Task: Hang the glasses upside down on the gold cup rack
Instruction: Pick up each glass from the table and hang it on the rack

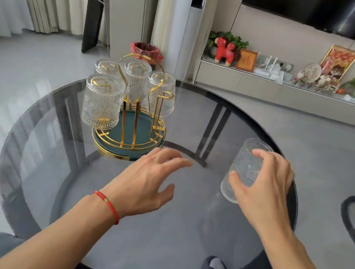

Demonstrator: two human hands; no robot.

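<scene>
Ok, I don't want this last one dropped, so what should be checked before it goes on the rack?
1. Right hand grips the ribbed clear glass: ok.
2. Glass turned upside down: not ok, rim up.
3. Free peg on the gold wire cup rack: ok, front right one bare.
4. Four hung glasses clear of that peg: ok.
5. Left hand empty, near the rack base: ok.
6. Rack steady on the round smoked-glass table: cannot tell.

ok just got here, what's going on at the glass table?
A person is loading ribbed glasses onto a gold cup rack on a round glass table. Four glasses already hang upside down on it. The right hand grips a fifth glass, tilted, out to the right of the rack. The left hand hovers open and empty just in front of the rack's base. At least one gold peg on the right side is bare.
</scene>
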